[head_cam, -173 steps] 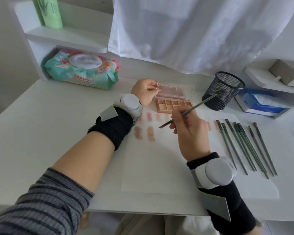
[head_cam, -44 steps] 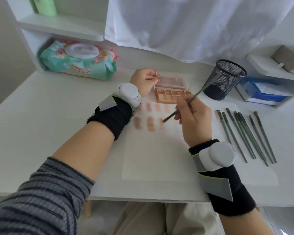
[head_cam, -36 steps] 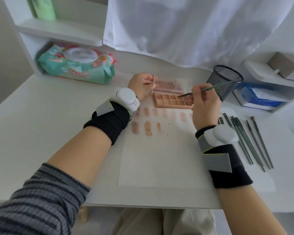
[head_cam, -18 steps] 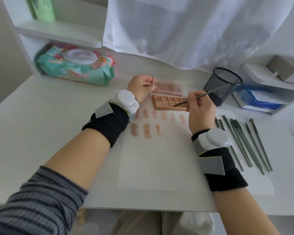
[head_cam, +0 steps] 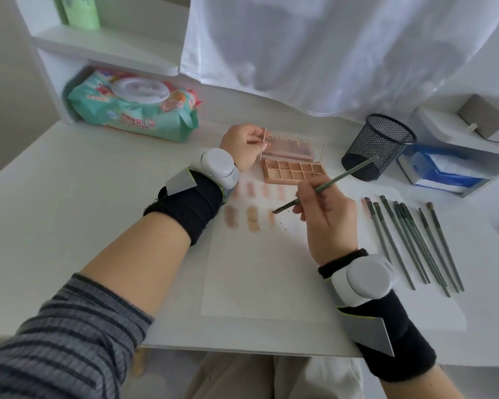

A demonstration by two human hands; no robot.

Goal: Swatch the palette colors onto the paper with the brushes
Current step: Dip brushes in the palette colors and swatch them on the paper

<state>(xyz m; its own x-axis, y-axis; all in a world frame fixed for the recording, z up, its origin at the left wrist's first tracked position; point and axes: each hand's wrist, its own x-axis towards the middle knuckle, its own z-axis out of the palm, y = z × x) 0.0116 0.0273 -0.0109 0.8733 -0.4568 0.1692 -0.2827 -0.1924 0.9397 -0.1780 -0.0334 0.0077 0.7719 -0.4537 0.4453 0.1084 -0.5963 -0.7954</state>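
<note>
A tan eyeshadow palette (head_cam: 295, 172) lies open at the far edge of the white paper (head_cam: 260, 269). My left hand (head_cam: 242, 144) pinches the left edge of its clear lid. My right hand (head_cam: 326, 217) grips a thin green brush (head_cam: 326, 187). The brush tip sits at the top of the third swatch in the lower row of swatches (head_cam: 252, 218). A fainter row of swatches (head_cam: 264, 190) runs just below the palette. Dark powder crumbs lie beside the tip.
Several spare green brushes (head_cam: 415, 240) lie in a row on the paper's right side. A black mesh cup (head_cam: 378, 145) stands behind them, a blue tissue pack (head_cam: 444, 171) to its right. A wet-wipes pack (head_cam: 136, 110) sits far left under the shelf.
My right hand has brought the brush from the palette pans down and left to the lower swatch row on the paper. My left hand has stayed on the lid.
</note>
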